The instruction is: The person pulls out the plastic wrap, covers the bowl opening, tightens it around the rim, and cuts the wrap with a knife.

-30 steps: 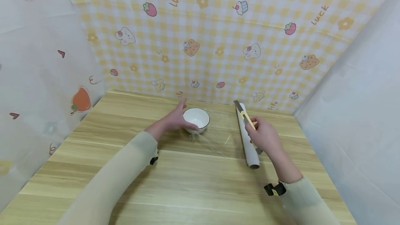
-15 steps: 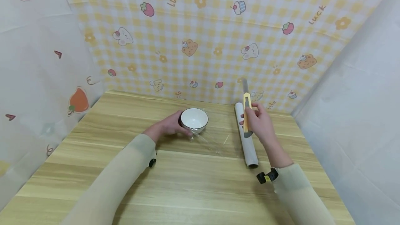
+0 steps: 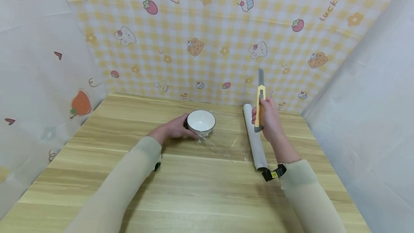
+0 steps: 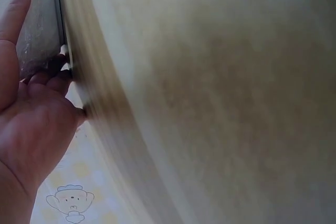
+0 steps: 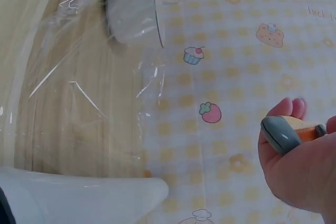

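Observation:
A white bowl (image 3: 201,119) with a dark rim sits near the back of the table. My left hand (image 3: 176,127) grips its left side, thumb at the front; in the left wrist view that hand (image 4: 37,119) lies against the bowl (image 4: 39,30). Clear plastic wrap (image 3: 226,139) spreads from the bowl to a white roll (image 3: 254,139) on the right. Above the roll, my right hand (image 3: 271,119) holds a yellow utility knife (image 3: 260,92), its blade extended upward. Only the knife's grey end (image 5: 282,134) shows clearly in the right wrist view.
Behind the wooden table (image 3: 181,197) hangs a yellow checked cloth (image 3: 213,60) with cartoon prints. White sheeting stands at the left (image 3: 38,82) and right (image 3: 362,118). The roll's near end (image 3: 261,168) is close to my right wrist strap.
My right hand has raised the utility knife off the roll and turned the blade upright. The left hand has slid lower on the bowl, its thumb moving down from the rim.

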`<state>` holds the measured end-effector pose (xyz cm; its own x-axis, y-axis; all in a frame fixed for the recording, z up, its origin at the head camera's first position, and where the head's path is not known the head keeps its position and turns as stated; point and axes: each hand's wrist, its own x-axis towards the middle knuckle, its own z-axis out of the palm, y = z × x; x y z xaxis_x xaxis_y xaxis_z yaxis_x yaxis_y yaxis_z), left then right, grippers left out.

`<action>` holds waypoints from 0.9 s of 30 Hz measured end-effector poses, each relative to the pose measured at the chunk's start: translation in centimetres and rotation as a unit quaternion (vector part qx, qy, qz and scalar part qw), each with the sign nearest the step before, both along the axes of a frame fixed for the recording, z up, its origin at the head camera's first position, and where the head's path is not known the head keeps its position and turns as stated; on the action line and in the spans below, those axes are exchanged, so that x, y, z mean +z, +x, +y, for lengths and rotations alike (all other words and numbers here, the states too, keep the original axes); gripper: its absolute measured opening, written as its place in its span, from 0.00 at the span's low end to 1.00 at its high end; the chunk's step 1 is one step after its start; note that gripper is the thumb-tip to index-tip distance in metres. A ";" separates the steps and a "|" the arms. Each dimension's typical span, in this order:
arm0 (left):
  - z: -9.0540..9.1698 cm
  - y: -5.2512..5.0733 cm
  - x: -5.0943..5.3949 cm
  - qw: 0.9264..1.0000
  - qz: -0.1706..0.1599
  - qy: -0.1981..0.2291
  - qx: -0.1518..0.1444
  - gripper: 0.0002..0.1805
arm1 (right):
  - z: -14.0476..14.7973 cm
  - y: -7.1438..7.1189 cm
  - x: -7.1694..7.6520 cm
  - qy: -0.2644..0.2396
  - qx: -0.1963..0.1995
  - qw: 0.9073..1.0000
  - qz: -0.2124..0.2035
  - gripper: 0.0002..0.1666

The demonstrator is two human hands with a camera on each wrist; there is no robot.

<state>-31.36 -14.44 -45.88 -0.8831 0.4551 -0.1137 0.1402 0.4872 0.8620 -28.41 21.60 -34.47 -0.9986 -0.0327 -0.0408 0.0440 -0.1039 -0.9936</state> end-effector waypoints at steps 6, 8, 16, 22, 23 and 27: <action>0.2 0.0 0.1 1.000 0.000 -0.003 0.001 0.59 | 0.4 0.0 0.4 0.026 -0.009 0.999 -0.018 0.34; 0.2 0.0 0.1 1.000 -0.002 -0.003 0.003 0.59 | 0.4 0.0 0.4 0.045 -0.022 0.999 -0.020 0.36; 0.0 -0.1 0.1 1.000 -0.008 -0.012 0.008 0.61 | 0.2 0.1 0.8 0.043 -0.042 0.998 -0.027 0.31; 0.0 -0.1 0.3 1.000 -0.006 -0.009 0.004 0.61 | 0.3 0.2 0.9 0.022 -0.033 0.999 -0.021 0.28; -0.1 -0.1 0.3 1.000 -0.004 -0.009 0.004 0.60 | 0.3 0.2 0.9 0.019 -0.033 0.999 -0.021 0.27; -0.1 -0.1 0.2 1.000 -0.004 -0.010 0.003 0.61 | 0.4 0.3 0.8 0.010 -0.027 0.999 -0.017 0.24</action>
